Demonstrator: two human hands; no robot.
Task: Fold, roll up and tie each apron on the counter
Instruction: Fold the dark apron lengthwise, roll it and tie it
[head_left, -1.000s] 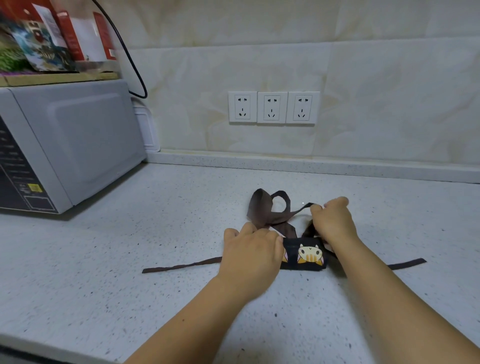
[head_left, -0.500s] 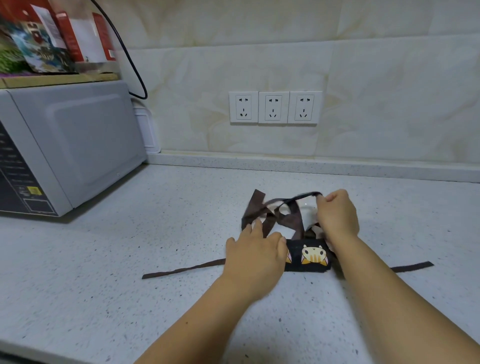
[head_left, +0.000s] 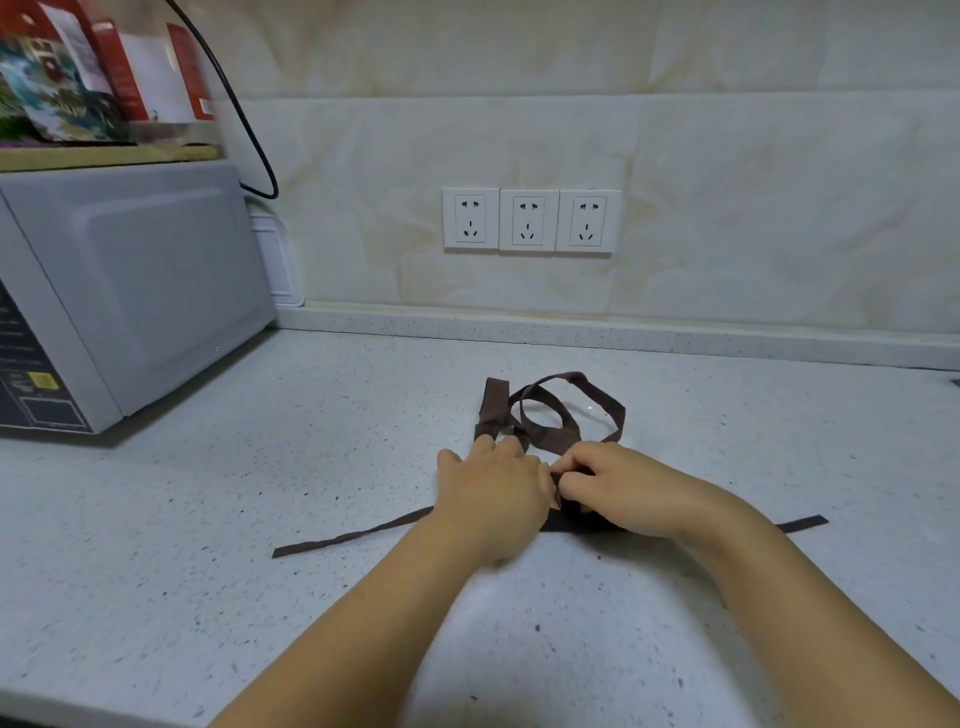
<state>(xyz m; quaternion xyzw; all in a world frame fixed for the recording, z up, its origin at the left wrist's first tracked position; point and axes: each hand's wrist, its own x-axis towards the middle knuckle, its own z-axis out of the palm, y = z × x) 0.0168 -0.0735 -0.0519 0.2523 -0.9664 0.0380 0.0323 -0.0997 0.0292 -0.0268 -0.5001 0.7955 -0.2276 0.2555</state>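
Observation:
A small dark rolled apron (head_left: 574, 524) lies on the speckled white counter (head_left: 311, 467), almost wholly hidden under both hands. My left hand (head_left: 493, 493) rests flat on its left half, fingers stretched toward the brown neck strap (head_left: 550, 415) that loops loosely behind the roll. My right hand (head_left: 618, 486) sits on the right half with fingertips curled, pinching dark fabric at the roll's top. One brown waist tie (head_left: 353, 538) trails left across the counter, another tie (head_left: 802, 524) pokes out to the right.
A grey microwave (head_left: 130, 291) stands at the left with boxes (head_left: 104, 78) on a board above it and a black cable (head_left: 244, 119) behind. Three wall sockets (head_left: 530, 221) sit on the tiled backsplash. The counter's front edge runs along the lower left.
My right hand let the raised neck strap drop and moved down and left onto the roll, now hiding the cat print. The strap loop fell onto the counter behind. My left hand stayed.

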